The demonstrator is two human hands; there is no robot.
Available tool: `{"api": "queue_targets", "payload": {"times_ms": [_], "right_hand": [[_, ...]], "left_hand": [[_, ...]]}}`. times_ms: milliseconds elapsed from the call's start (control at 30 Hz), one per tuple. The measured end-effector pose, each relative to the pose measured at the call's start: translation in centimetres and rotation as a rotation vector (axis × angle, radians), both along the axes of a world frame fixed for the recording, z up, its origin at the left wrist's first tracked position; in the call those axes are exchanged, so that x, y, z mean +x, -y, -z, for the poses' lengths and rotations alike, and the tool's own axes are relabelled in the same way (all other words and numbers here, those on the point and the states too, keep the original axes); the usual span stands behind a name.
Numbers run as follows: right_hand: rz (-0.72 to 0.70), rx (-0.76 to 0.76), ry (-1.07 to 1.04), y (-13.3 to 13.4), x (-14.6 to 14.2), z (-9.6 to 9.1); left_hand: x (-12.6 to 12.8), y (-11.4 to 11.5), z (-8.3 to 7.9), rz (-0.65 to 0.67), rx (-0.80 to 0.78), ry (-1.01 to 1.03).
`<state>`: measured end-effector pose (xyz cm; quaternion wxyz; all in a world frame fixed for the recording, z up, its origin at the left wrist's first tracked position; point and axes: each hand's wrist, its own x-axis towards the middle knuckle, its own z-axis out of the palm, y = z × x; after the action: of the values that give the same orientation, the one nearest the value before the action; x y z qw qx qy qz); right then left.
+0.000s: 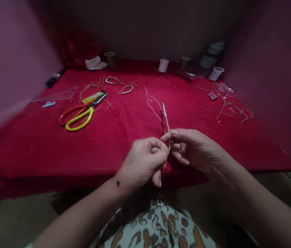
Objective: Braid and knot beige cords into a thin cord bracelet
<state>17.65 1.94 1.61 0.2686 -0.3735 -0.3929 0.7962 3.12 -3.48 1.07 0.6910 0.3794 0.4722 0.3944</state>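
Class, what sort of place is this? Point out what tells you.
Probably a small handicraft workspace: scissors and beaded cord loops lie on a red cloth, with spools standing towards the back.

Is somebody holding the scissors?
No, the scissors lie on the red cloth, apart from both the left hand and the right hand.

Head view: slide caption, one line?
Left hand pinching a green cord, right hand close by, over red cloth; scissors lying left.
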Motion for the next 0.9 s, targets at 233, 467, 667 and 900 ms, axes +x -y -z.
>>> {"api": "queue_targets", "payload": {"times_ms": [233,467,667,900], "right_hand": [[0.080,0.136,0.159,0.6,-1.1,0.2],[0.165,0.311,0.235,1.1,-1.2,0.8],[0.252,0.248,0.136,1.6,-0.8,0.7],[0.416,0.257,-0.007,2.3,-0.6,1.5]], "left_hand": [[0.2,-0.1,-0.2,0.017,0.020,-0.023],[0.1,0.0,0.2,0.001,0.018,-0.007],[0.2,-0.1,-0.3,-0.008,-0.006,-0.010],[0.0,-0.2,-0.3,0.011,-0.017,0.002]]}}
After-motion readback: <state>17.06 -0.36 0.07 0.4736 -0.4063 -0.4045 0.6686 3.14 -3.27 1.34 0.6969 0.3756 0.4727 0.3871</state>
